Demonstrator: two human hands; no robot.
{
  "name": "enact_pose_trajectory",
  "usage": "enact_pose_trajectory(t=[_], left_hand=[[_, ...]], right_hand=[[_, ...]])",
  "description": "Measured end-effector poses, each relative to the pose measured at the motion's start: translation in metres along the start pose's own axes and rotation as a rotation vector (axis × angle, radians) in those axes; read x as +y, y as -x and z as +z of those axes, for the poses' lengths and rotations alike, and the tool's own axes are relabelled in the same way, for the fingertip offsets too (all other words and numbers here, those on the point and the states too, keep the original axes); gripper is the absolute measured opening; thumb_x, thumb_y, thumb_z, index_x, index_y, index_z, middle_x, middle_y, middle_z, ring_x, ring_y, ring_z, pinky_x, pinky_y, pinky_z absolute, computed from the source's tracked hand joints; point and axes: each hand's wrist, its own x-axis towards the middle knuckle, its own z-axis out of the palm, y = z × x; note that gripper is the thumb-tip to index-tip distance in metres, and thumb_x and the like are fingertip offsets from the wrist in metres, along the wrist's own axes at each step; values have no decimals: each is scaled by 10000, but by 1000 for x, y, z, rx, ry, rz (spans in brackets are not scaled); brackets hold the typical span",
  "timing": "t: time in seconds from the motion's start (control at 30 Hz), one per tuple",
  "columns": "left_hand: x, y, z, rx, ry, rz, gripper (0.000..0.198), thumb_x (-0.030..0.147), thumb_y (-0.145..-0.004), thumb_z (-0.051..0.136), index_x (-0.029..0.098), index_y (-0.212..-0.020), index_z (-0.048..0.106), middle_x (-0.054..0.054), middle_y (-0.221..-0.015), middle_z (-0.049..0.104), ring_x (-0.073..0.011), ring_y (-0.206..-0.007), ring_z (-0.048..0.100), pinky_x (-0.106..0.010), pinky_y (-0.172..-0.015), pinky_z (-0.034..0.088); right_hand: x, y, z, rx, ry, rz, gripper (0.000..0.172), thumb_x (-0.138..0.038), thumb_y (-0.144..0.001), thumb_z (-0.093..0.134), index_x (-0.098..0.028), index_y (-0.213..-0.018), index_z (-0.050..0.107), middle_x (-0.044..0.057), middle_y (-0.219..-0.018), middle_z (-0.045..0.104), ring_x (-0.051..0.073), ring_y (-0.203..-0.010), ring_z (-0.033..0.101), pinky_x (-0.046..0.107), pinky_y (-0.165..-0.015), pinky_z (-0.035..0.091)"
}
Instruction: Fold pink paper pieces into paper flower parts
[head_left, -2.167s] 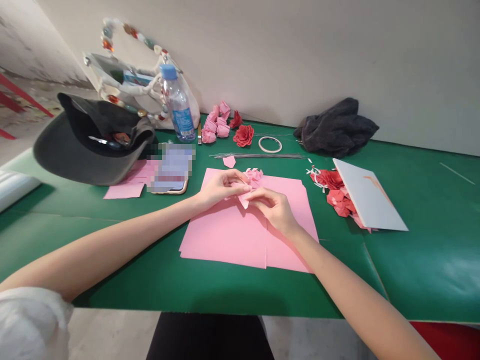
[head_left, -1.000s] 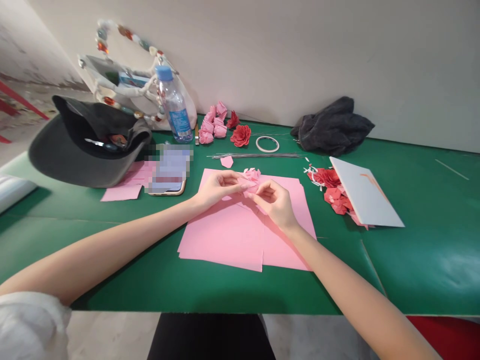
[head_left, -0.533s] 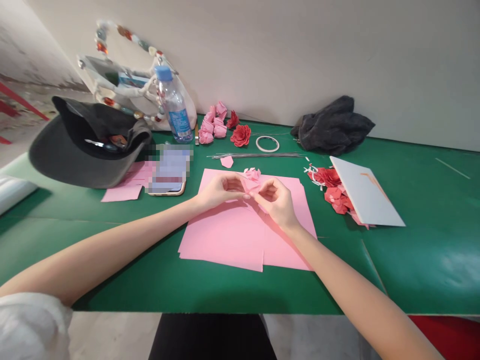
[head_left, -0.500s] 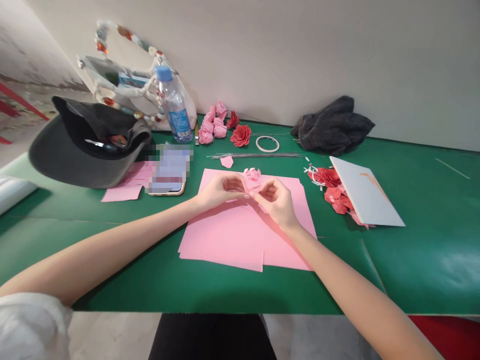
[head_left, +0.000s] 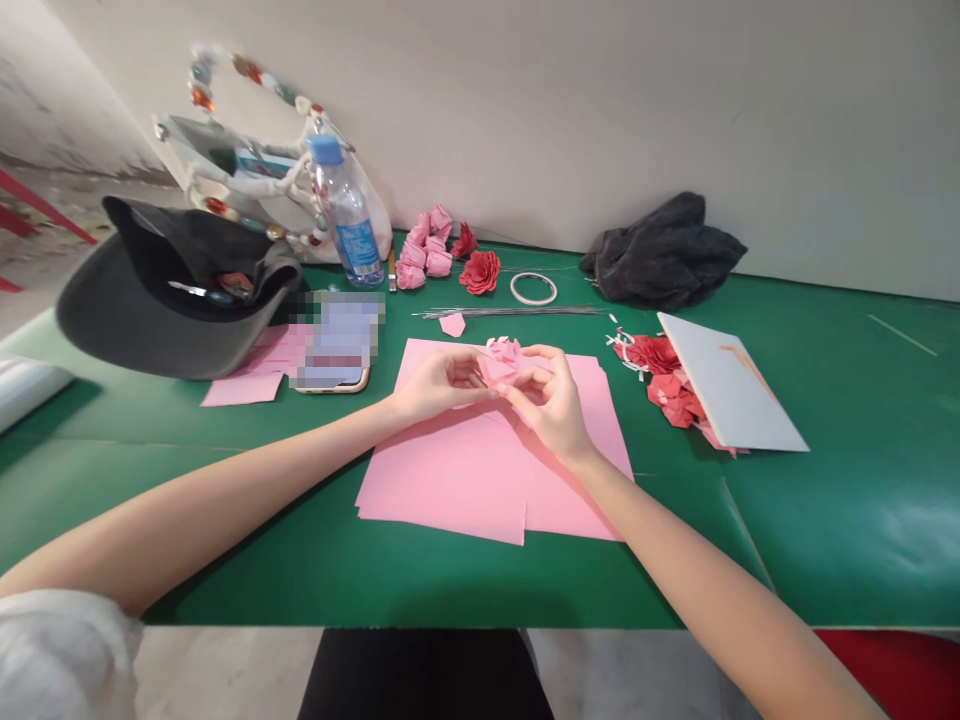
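Both hands meet around a small pink paper flower (head_left: 502, 362) above a stack of pink paper sheets (head_left: 450, 470). From the left, my left hand (head_left: 442, 385) pinches its side and base. My right hand (head_left: 551, 400) holds it from the other side, thumb at the base and upper fingers reaching behind it. The flower's folded petals point up and away from me; its lower part is partly hidden by the fingers. Just beyond the sheets lies a small pink paper piece (head_left: 452, 324), with a bundle of thin wires (head_left: 517, 312) behind it.
Finished pink flowers (head_left: 425, 248), a red flower (head_left: 480, 272) and a tape ring (head_left: 533, 289) sit at the back. Left: a bottle (head_left: 352, 230), phone (head_left: 337, 340), cap (head_left: 165, 300) and bag (head_left: 375, 200). Right: a black cloth (head_left: 664, 250) and a white board (head_left: 731, 385) over red flowers (head_left: 675, 398).
The upper fingers of my right hand have lifted and stretched out behind the pink flower. My left hand has hardly moved.
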Motion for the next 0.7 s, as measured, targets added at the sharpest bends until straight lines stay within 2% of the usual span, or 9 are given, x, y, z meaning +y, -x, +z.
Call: enact_pose_trajectory(t=[0.07,0.13,0.3,0.53,0.7], left_hand=[[0,0,0,0,-8,-10,336,219,-714,781,124,-1000,634,-37,-824,680,-113,-724,647,-217,-653,525],[0,0,0,10,-15,-21,320,228,-703,788,119,-963,637,-40,-808,680,-118,-709,647,-220,-634,524],[4,0,1,41,-68,-11,242,266,-734,757,118,-897,657,-60,-835,701,-127,-703,652,-239,-638,523],[14,1,3,-17,-340,79,188,318,-813,675,136,-836,717,-44,-774,681,-112,-662,589,-221,-584,454],[13,1,6,32,-264,37,253,377,-850,639,127,-851,684,-49,-808,676,-129,-735,629,-234,-669,497]], right_hand=[[1,-1,0,-23,-8,1,438,-232,-777,708,-258,-1137,459,-36,-753,645,165,-779,672,343,-785,531],[2,-2,-1,-32,-1,8,412,-240,-781,705,-254,-1133,490,-28,-768,647,168,-793,672,344,-795,532],[2,-2,-2,-28,100,-10,157,-316,-806,685,-214,-899,610,27,-878,665,179,-833,657,337,-790,529],[-3,0,-2,50,126,-70,101,-293,-850,630,-209,-905,623,30,-900,660,168,-839,646,322,-794,523],[0,-1,-2,36,110,-24,118,-297,-830,650,-211,-848,571,6,-825,624,152,-769,632,303,-731,517]])
